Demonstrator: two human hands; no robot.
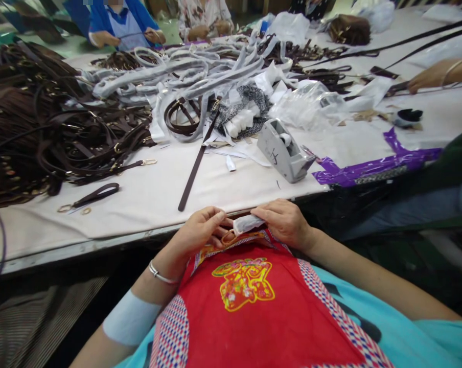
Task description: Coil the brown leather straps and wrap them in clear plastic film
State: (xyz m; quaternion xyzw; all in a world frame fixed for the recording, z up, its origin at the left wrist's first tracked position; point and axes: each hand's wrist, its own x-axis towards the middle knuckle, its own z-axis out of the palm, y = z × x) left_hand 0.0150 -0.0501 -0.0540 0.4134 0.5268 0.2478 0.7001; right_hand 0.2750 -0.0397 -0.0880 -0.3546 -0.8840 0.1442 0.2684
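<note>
Over the lap, at the table's front edge, my right hand (pixel 286 222) is closed on one end of a small white-wrapped piece (pixel 248 223). My left hand (pixel 205 227) is at its other end, fingers bent around a thin tan loop (pixel 228 237). Whether the loop is joined to the wrapped piece I cannot tell. Beneath both hands spreads a red apron (pixel 250 327) with a yellow print. A dark brown strap (pixel 198 166) lies just beyond, pointing at the left hand. To its left rests a short looped strap (pixel 98 195) with a gold ring.
A grey tape dispenser (pixel 284 151) stands near the edge, beside purple tape (pixel 353 168). Brown straps with gold hardware (pixel 81 138) heap at left; grey-wrapped strips (pixel 177 71) pile behind. A co-worker's hand (pixel 430 76) reaches in at right; other people sit across the table.
</note>
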